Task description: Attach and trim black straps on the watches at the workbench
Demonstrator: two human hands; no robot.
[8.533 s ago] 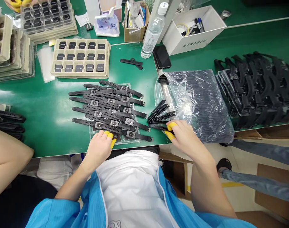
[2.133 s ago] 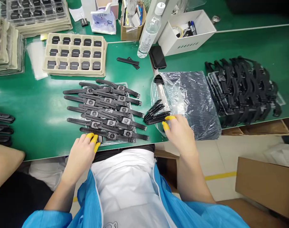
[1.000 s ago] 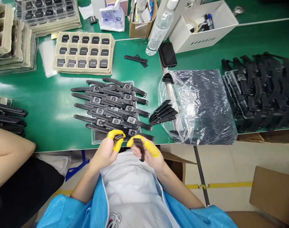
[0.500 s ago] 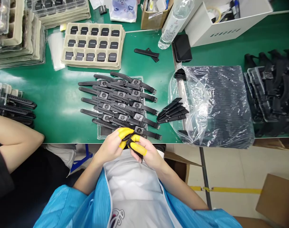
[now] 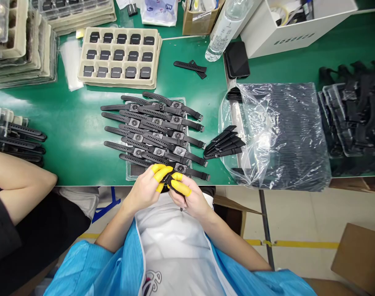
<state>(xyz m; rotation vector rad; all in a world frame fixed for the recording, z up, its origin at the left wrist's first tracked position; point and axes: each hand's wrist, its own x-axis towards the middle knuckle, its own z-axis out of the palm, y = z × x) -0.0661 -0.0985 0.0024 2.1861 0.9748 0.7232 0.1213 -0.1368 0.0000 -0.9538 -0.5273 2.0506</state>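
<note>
At the table's front edge, my left hand [image 5: 146,189] pinches a small black watch case [image 5: 166,178], mostly hidden by yellow finger cots. Pressed up against it, my right hand [image 5: 189,198] grips a black watch strap [image 5: 171,183], whose lower end shows beneath the fingers. Just beyond both hands, several black smartwatches [image 5: 158,137] lie face down in overlapping rows on a clear plastic tray [image 5: 134,172]. A fan of loose black straps [image 5: 224,144] rests to their right, by the mouth of a clear bag [image 5: 286,135] packed with more straps.
A beige tray [image 5: 118,78] of black watch cases stands at the back left, near stacked trays [image 5: 24,61]. Two crossed straps [image 5: 190,68], a plastic bottle [image 5: 226,35], a black phone-like device [image 5: 237,61] and a white box [image 5: 295,39] lie farther back. A co-worker's arm [image 5: 24,174] is at left.
Both hands stay in place, with fingers shifting slightly around the watch case and strap. The right hand's strap has turned a little. The camera view has moved slightly.
</note>
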